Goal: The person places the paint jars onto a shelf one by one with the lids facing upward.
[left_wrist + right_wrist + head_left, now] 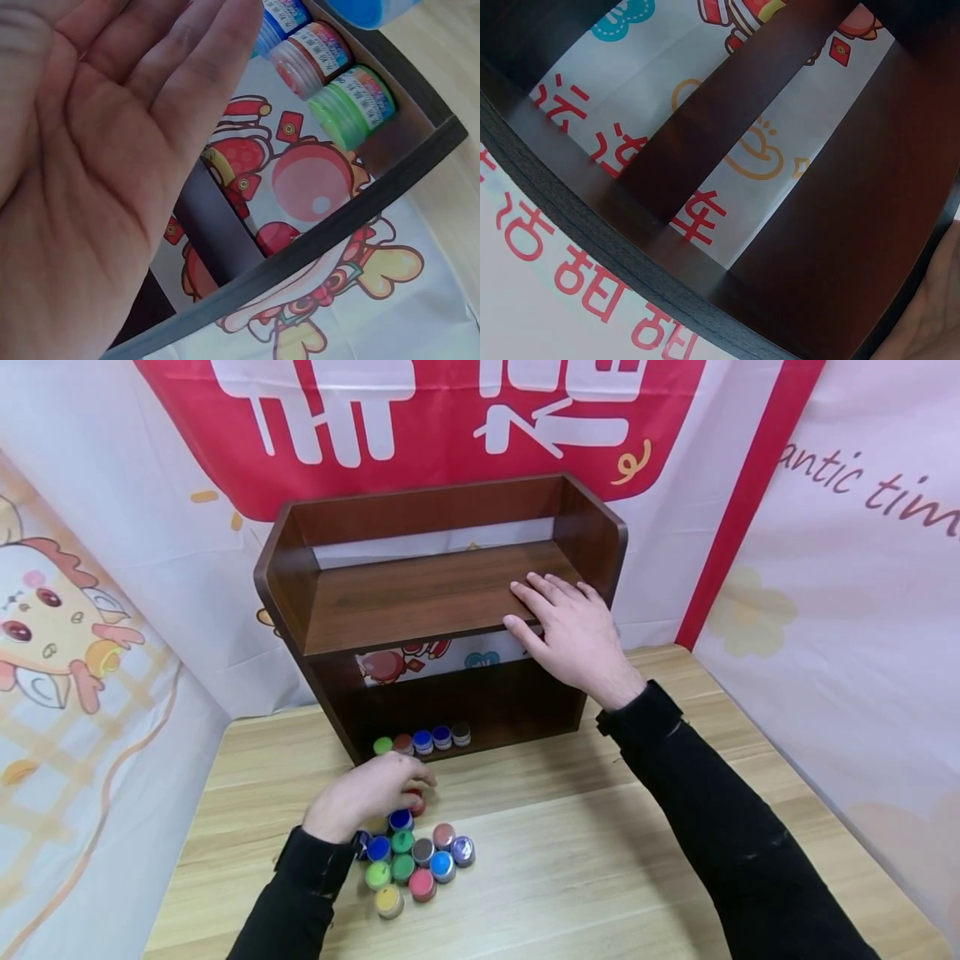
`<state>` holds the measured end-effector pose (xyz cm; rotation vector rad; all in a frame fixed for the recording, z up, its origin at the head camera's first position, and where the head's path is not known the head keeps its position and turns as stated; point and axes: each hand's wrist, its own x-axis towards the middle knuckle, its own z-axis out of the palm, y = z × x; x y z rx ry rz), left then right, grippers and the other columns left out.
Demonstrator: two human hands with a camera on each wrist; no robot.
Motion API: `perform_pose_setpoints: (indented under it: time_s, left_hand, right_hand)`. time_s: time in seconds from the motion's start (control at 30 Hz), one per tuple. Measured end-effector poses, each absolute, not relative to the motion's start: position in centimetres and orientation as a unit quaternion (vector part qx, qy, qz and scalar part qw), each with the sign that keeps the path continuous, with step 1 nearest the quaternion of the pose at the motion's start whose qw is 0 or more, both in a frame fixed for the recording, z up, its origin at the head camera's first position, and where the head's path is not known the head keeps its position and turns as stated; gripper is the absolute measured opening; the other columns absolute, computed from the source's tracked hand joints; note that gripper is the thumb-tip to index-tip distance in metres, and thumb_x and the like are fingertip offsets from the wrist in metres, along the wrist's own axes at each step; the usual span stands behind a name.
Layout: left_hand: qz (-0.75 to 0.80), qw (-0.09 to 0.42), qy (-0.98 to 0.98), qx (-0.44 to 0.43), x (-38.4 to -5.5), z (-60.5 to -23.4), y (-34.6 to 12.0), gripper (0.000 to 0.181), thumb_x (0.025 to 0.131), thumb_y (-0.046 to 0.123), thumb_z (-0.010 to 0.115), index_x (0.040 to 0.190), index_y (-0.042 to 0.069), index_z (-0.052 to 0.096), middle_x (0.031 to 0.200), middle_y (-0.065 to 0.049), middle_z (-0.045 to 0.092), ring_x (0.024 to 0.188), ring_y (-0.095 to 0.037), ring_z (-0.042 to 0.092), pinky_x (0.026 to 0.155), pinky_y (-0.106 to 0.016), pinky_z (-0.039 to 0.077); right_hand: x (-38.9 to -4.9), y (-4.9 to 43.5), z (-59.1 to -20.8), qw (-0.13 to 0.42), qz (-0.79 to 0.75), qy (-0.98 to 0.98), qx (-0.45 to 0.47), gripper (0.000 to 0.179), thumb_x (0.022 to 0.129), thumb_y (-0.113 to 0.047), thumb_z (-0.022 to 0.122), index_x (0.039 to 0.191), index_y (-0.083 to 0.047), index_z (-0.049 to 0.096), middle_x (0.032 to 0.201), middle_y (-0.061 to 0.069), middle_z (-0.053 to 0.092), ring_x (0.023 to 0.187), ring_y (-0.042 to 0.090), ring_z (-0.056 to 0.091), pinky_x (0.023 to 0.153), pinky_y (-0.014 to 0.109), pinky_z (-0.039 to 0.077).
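In the head view, my left hand is bent over a small red paint jar, which shows between thumb and fingers and is partly hidden by them. Several more paint jars with coloured lids stand clustered just below that hand. The left wrist view shows my left palm, its fingertips cut off by the frame. My right hand lies with straight, spread fingers on the upper board of a dark brown wooden shelf, near its right side. Only a little of the right hand shows in the right wrist view.
On the lower shelf level, a row of paint jars stands at the left: green, reddish brown, two blue, and a dark one. The shelf stands on a light wooden table against a printed cloth, with cloth walls at both sides.
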<state>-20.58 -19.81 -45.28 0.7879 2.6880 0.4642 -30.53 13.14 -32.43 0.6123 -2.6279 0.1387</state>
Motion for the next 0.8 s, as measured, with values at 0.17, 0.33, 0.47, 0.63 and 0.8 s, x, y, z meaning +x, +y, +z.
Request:
perform_pose_setpoints:
  time_s: [0.17,0.33,0.47,0.63,0.8]
  left_hand:
    - [0.156,0.151,0.936,0.276,-20.4,-45.8,-20.0,0.022,0.093,0.02,0.077,0.115,0.019,0.078,0.107,0.004,0.075,0.088,-0.01,0.063,0.087,-0.031,0.058]
    - [0.146,0.146,0.936,0.284,-20.5,-46.0,-20.2,0.013,0.093,0.02,0.078,0.105,0.021,0.078,0.094,0.008,0.071,0.078,-0.009,0.058,0.08,-0.027,0.057]
    - [0.145,0.141,0.936,0.287,-20.7,-46.2,-20.2,0.009,0.093,0.02,0.077,0.102,0.021,0.078,0.09,0.01,0.069,0.076,-0.009,0.058,0.077,-0.026,0.056]
    - [0.156,0.12,0.94,0.279,-20.8,-46.7,-19.8,0.004,0.093,0.022,0.078,0.096,0.02,0.077,0.083,0.01,0.067,0.072,-0.01,0.058,0.074,-0.027,0.055]
    - [0.175,0.099,0.947,0.25,-20.8,-47.2,-19.0,0.006,0.092,0.025,0.079,0.09,0.021,0.076,0.078,0.011,0.064,0.07,-0.011,0.057,0.073,-0.028,0.054]
  right_hand:
    - [-30.5,13.2,-32.4,0.218,0.052,-0.949,0.221,0.076,0.1,-0.073,0.029,0.162,-0.029,0.04,0.165,0.003,0.038,0.151,0.027,0.034,0.123,0.057,0.023]
    - [-30.5,13.1,-32.4,0.216,0.051,-0.951,0.218,0.075,0.1,-0.072,0.029,0.162,-0.03,0.039,0.166,0.003,0.037,0.151,0.027,0.034,0.123,0.056,0.023]
    - [-30.5,13.1,-32.4,0.218,0.051,-0.95,0.218,0.075,0.1,-0.072,0.03,0.162,-0.03,0.039,0.166,0.003,0.037,0.151,0.027,0.034,0.123,0.056,0.023]
    - [-30.4,13.0,-32.4,0.224,0.054,-0.948,0.219,0.076,0.1,-0.072,0.03,0.161,-0.029,0.041,0.165,0.004,0.039,0.15,0.027,0.035,0.122,0.057,0.025]
    - [-30.5,13.0,-32.5,0.226,0.054,-0.948,0.219,0.075,0.1,-0.072,0.03,0.161,-0.029,0.041,0.165,0.004,0.039,0.15,0.027,0.035,0.122,0.056,0.025]
